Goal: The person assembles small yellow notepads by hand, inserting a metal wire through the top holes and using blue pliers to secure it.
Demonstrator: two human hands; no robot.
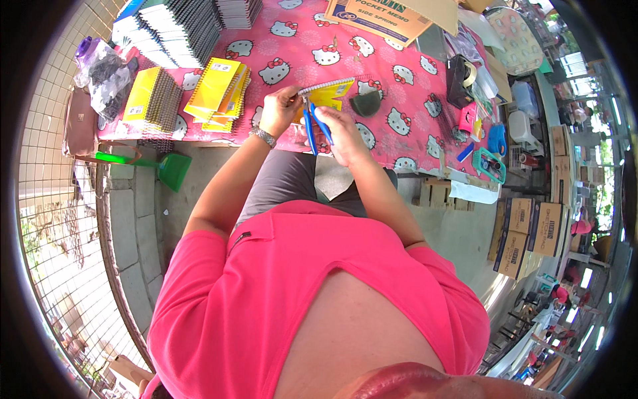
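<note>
A small yellow spiral notebook (331,95) is tilted up at the table's front edge, its wire binding along the top. My left hand (280,110) is closed on the notebook at the left end of the binding. In my right hand (337,133) is a pair of blue-handled pliers (310,126), fingers wrapped round the handles. The pliers' jaws meet the binding's left end, close to my left fingertips. Just right of the notebook lies a dark half-round piece (365,104). Two stacks of yellow spiral notebooks, a left stack (151,100) and a looser pile (218,93), sit left of my hands.
Tall stacks of spiral notebooks (169,33) stand at the back left, beside a plastic bag (106,80). A cardboard box (382,20) is at the back. On the right are a tape dispenser (460,81) and a green basket (489,165). A green dustpan (174,171) hangs below the left edge.
</note>
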